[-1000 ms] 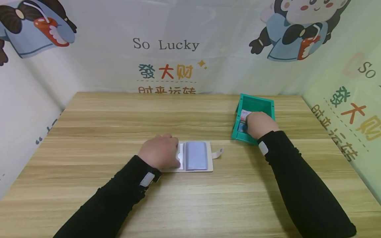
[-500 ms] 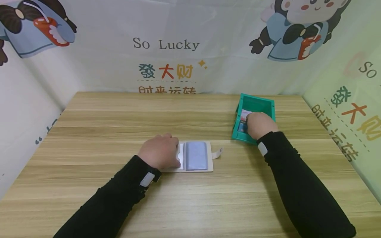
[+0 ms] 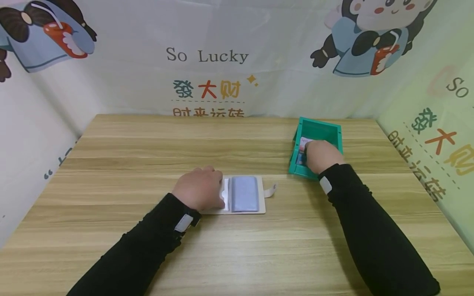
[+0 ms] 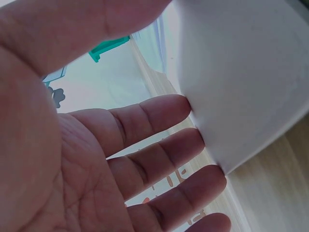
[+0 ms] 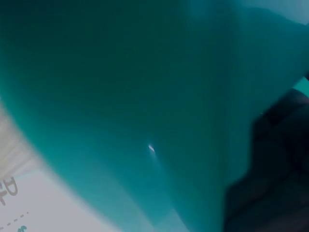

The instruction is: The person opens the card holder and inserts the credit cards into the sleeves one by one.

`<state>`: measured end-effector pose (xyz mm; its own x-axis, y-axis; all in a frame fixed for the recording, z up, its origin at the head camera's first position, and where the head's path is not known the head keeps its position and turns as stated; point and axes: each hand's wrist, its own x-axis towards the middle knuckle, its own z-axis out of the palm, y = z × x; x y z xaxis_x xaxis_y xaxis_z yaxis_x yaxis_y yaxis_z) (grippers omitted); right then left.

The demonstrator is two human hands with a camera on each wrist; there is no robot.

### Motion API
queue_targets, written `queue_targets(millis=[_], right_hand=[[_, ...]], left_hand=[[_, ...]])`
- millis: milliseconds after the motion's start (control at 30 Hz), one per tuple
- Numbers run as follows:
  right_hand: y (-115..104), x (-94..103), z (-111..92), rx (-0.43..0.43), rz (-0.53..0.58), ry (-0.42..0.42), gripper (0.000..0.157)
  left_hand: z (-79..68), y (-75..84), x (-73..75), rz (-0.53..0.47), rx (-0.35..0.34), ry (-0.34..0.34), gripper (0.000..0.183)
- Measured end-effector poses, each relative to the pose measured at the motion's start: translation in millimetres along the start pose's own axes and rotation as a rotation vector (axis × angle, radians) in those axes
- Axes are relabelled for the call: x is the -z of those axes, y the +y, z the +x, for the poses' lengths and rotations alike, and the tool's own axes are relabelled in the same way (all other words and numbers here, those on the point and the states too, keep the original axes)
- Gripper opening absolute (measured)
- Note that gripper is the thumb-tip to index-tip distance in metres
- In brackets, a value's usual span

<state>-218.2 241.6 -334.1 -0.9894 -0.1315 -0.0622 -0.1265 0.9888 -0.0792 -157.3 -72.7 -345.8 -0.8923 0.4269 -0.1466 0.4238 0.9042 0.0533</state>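
Observation:
An opened card holder [image 3: 261, 205] with clear plastic sleeves [image 3: 245, 194] and a short snap strap [image 3: 270, 190] lies on the table, in the middle of the head view. My left hand [image 3: 198, 188] rests on its left part and covers it. In the left wrist view, the slightly bent fingers [image 4: 166, 151] touch the edge of the holder's pale cover [image 4: 241, 77]. My right hand [image 3: 323, 156] reaches into a green bin [image 3: 320, 129], over printed cards [image 3: 304, 144]. Its fingertips are hidden, and the right wrist view is dark and blurred, so any grip cannot be seen.
The wooden table [image 3: 237, 250] ends at a printed backdrop [image 3: 207, 24] behind and another cloth [image 3: 437, 123] at the right. The bin's raised walls surround my right hand.
My right hand shifts very slightly left inside the bin, and the cards near its fingers shift a little. The left hand and the card holder stay in place.

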Motion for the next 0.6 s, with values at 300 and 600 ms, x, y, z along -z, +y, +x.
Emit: queue_targets(millis=[300,600], right_hand=[[-1,2.6,1,-0.008,0.012,-0.021,0.02],[5,20.8,-12,0.006,0.218,0.052,0.012]], left_hand=[[0.1,-0.4,-0.5,-0.006,0.001,-0.004,0.054],[-0.2,-2.2,0.6,-0.018,0.002,-0.022,0.051]])
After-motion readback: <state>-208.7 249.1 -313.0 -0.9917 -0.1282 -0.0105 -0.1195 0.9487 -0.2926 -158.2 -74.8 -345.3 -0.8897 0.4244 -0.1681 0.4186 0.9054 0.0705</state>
